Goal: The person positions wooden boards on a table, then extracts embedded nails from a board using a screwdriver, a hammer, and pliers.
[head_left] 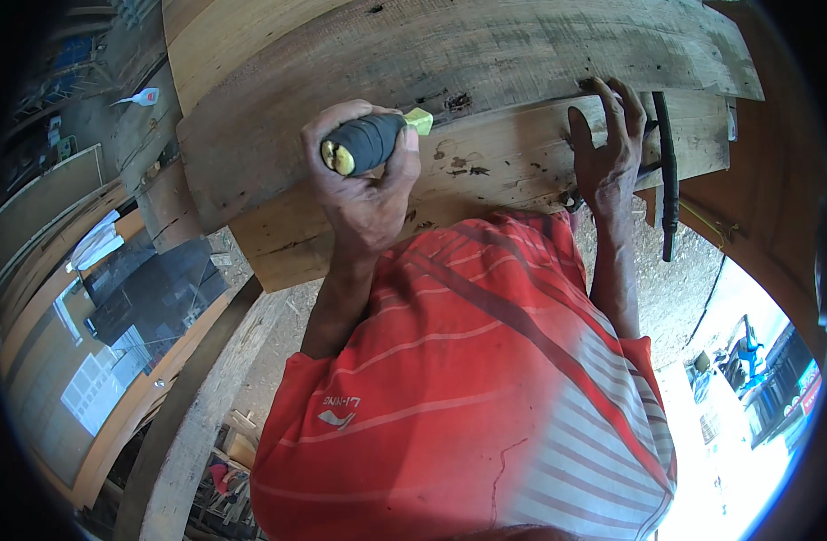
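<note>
My left hand is closed around a thick tape-wrapped handle. Black tape winds round its middle; its near end is yellowish, and a pale yellow-green tip sticks out at the far end. The tool's kind cannot be made out. Beneath it lie wooden planks: a grey weathered one and a paler brown one with dark knots and crumbs. My right hand is open, fingers spread over the planks. Close to its right side, a dark metal bar, perhaps a clamp, crosses the planks' edge and hangs below it.
On the left, a wooden table holds papers and a dark flat sheet. A small white bottle with a pointed nozzle lies at the upper left. Scrap wood is piled below. A brown panel stands at the right.
</note>
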